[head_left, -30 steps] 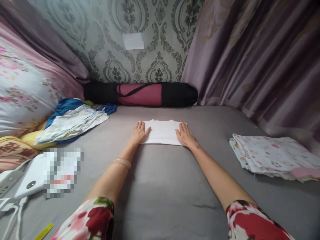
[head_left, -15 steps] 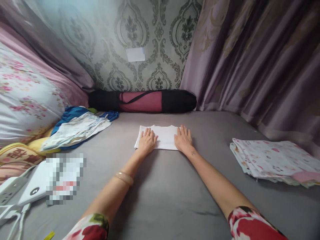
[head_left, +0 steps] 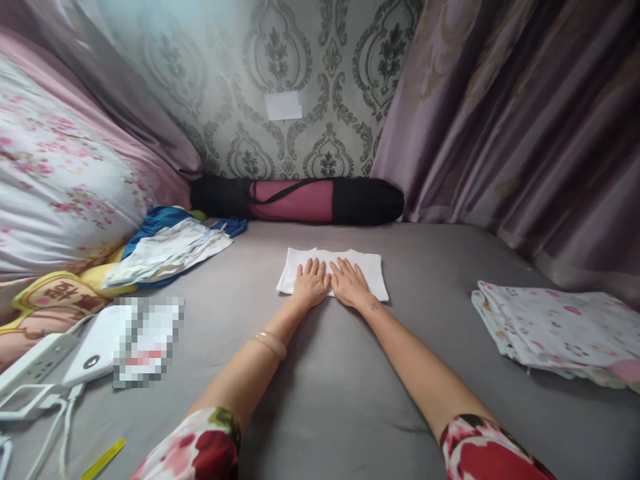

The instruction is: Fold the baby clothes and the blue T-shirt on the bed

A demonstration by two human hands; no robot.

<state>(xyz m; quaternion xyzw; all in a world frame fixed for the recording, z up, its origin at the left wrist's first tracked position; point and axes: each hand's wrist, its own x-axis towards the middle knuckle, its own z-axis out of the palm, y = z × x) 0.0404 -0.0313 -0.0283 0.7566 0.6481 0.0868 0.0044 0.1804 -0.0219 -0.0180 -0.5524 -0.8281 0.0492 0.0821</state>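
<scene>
A folded white cloth (head_left: 374, 273) lies flat on the grey bed sheet (head_left: 310, 387), straight ahead of me. My left hand (head_left: 312, 282) rests palm down on its near middle part, fingers stretched out. Right beside it, my right hand (head_left: 349, 283) also lies flat on the cloth with its fingers spread. The two thumbs meet or nearly meet at the centre. Neither hand grips anything; the hands cover part of the cloth's near edge.
At right lies a stack of printed cloths (head_left: 560, 327). On the left are a pile of clothes (head_left: 170, 253), a floral pillow (head_left: 65, 180), a white power bank (head_left: 100, 347), a power strip (head_left: 37, 363) and cables. A black and pink long bag (head_left: 295, 200) lies along the wall.
My hands have slid inward from the two sides of the white cloth and are now together at its middle. The view has shifted slightly, so the surroundings appear farther right.
</scene>
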